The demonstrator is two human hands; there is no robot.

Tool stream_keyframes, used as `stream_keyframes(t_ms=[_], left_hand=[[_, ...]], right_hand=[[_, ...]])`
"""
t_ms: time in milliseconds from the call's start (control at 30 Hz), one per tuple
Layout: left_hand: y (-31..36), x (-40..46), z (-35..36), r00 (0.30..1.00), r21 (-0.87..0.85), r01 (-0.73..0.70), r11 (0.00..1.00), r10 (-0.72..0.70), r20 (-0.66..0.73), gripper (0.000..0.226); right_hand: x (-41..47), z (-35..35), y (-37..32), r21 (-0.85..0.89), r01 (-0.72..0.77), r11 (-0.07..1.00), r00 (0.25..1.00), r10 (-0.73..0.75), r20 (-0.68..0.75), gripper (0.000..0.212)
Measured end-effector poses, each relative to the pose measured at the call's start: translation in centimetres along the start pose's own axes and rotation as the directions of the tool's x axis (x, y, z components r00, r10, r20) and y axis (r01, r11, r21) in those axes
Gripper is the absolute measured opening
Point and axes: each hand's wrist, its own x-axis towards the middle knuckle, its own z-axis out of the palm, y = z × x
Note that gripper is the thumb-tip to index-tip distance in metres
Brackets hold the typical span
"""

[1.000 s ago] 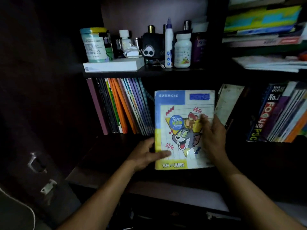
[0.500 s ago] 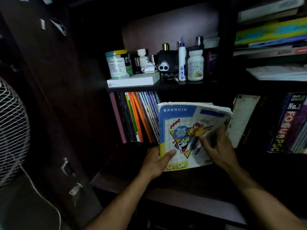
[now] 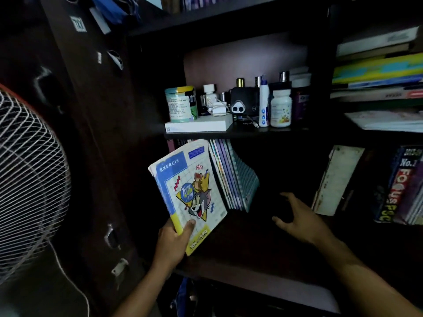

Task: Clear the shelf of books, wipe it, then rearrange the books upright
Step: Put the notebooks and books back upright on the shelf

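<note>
— What are the hands doing?

— The left hand (image 3: 172, 240) grips the lower corner of a Tom and Jerry exercise book (image 3: 190, 193), thumb pressed on the yellow strip of the cover, fingers curled behind it. The book is tilted, its top leaning left, and it is held in front of the dark shelf (image 3: 263, 245), clear of the board.

— And the other one?

— The right hand (image 3: 295, 219) holds nothing. Its fingers are spread and loosely bent, hovering above the shelf to the right of the exercise book, well apart from it.

— Where are the rest of the books?

— A row of thin notebooks (image 3: 231, 177) leans just behind and to the right of the exercise book, at the back of the same shelf. Farther right of the exercise book stands a worn white book (image 3: 336, 179), and beyond that a set of thick volumes (image 3: 402, 186) with "No.1" on a spine.

— Anything above?

— Above the exercise book, an upper board carries a flat white box (image 3: 201, 126), a green-lidded jar (image 3: 179, 104) on top of it, a white pill bottle (image 3: 281, 108) and several small bottles. Left of the exercise book is a fan grille (image 3: 29, 179).
</note>
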Motion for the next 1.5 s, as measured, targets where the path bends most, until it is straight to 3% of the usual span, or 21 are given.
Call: stream_keyframes(t_ms=[67, 133, 267, 433, 800, 1133, 1300, 1367, 1500], left_hand=[[0.0, 0.3, 0.4, 0.998, 0.076, -0.001, 0.997, -0.003, 0.065, 0.03], [0.0, 0.5, 0.8, 0.995, 0.132, 0.007, 0.991, -0.021, 0.103, 0.038], [0.0, 0.7, 0.6, 0.99, 0.129, 0.05, 0.99, -0.066, 0.127, 0.037], [-0.5, 1.2, 0.5, 0.985, 0.118, 0.055, 0.992, -0.073, 0.157, 0.039], [-0.4, 0.9, 0.7, 0.986, 0.126, 0.053, 0.991, -0.072, 0.15, 0.046], [0.0, 0.5, 0.5, 0.986, 0.095, 0.061, 0.994, -0.074, 0.15, 0.047], [0.3, 0.2, 0.4, 0.986, 0.103, 0.084, 0.991, -0.098, 0.137, 0.044], [0.5, 0.0, 0.3, 0.986, 0.097, 0.085, 0.992, -0.098, 0.139, 0.034], [0.7, -0.9, 0.2, 0.988, 0.117, 0.05, 0.992, -0.067, 0.143, 0.026]], right_hand=[[0.4, 0.4, -0.5, -0.03, -0.081, 0.996, 0.997, 0.081, 0.002, 0.085], [1.4, 1.5, -2.2, 0.055, -0.169, 0.984, 0.985, 0.17, -0.016, 0.092], [4.4, 5.3, -8.2, 0.248, -0.09, 0.964, 0.994, 0.102, -0.038, 0.106], [7.2, 9.1, -10.9, 0.314, -0.129, 0.941, 0.958, 0.2, -0.206, 0.111], [7.6, 9.3, -9.4, 0.486, -0.083, 0.87, 0.942, 0.227, -0.245, 0.084], [7.0, 8.2, -8.8, 0.562, -0.068, 0.824, 0.963, 0.202, -0.178, 0.08], [7.0, 7.8, -8.3, 0.511, -0.089, 0.855, 0.974, 0.183, -0.136, 0.086], [6.9, 7.5, -8.7, 0.473, -0.077, 0.877, 0.977, 0.16, -0.139, 0.078], [6.7, 7.0, -8.9, 0.402, -0.052, 0.914, 0.953, 0.166, -0.255, 0.067]])
